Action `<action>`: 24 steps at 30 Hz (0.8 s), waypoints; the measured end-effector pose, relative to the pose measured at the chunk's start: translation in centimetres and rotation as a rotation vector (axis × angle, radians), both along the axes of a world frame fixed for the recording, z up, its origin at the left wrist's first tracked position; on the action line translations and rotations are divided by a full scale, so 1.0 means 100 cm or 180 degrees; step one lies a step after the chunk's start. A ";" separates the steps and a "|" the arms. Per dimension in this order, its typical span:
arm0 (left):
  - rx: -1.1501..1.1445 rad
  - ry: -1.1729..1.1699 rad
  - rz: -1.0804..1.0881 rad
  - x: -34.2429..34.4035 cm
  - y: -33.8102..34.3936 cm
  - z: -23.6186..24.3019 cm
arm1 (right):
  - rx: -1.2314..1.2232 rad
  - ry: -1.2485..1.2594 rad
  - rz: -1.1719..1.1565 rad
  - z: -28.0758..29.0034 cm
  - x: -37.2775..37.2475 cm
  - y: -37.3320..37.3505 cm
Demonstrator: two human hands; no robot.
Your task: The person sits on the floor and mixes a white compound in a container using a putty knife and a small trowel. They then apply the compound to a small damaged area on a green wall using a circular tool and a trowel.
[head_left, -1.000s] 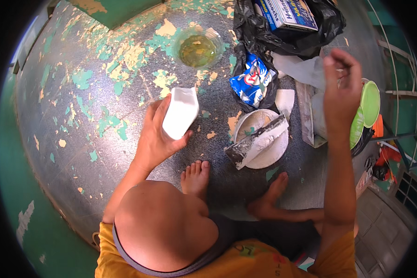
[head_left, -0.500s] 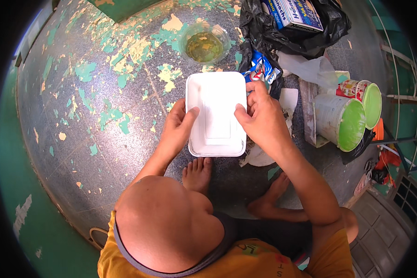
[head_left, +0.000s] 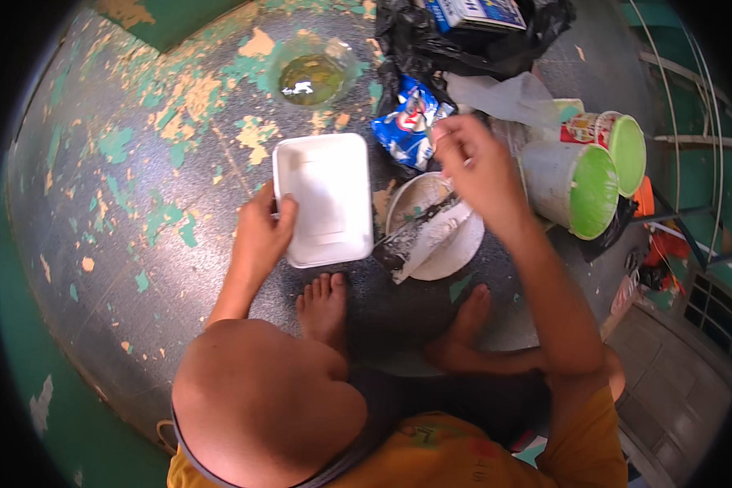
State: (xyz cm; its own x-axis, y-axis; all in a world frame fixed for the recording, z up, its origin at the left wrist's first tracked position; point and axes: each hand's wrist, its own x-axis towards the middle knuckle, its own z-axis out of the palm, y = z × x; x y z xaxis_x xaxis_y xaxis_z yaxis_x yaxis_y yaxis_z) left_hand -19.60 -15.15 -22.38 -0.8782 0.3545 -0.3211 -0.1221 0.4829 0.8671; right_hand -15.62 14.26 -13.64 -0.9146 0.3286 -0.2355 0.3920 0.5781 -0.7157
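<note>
My left hand (head_left: pixel 264 230) grips the left side of a white rectangular foam tray (head_left: pixel 325 200), held level with its hollow facing up. My right hand (head_left: pixel 470 169) hovers off the tray's right side, near a crumpled blue bag (head_left: pixel 407 118); its fingers are bent and blurred, and whether they hold anything is unclear. Below it a white round lid or shallow tub (head_left: pixel 459 262) carries a putty-smeared flat blade (head_left: pixel 415 240). A clear container with yellowish-green liquid (head_left: pixel 311 79) sits beyond the tray.
Two buckets (head_left: pixel 592 192) with green insides lie at the right beside an orange object (head_left: pixel 643 198). Black bags (head_left: pixel 537 32) hold a blue box (head_left: pixel 476 12). Flaked paint covers the speckled floor (head_left: pixel 114 244). A green wall (head_left: pixel 41 366) curves along the left. My bare feet are below the tray.
My right hand came onto the tray's edge, then left it and moved up and rightward. The tray turned face up and now sits further left in view, in my left hand alone.
</note>
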 end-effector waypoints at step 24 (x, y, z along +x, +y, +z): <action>0.0225 0.0842 -0.0365 0.020 0.021 0.027 | 0.1422 0.0296 0.2835 -0.008 0.099 0.032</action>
State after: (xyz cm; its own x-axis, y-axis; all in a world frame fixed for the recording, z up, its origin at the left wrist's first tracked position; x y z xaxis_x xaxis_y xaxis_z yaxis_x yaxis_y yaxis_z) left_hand -17.65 -13.05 -19.66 -0.8810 0.4696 -0.0573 0.1646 0.4177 0.8936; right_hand -5.75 17.42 -14.42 -0.8789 -0.4446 -0.1726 -0.3616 0.8571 -0.3669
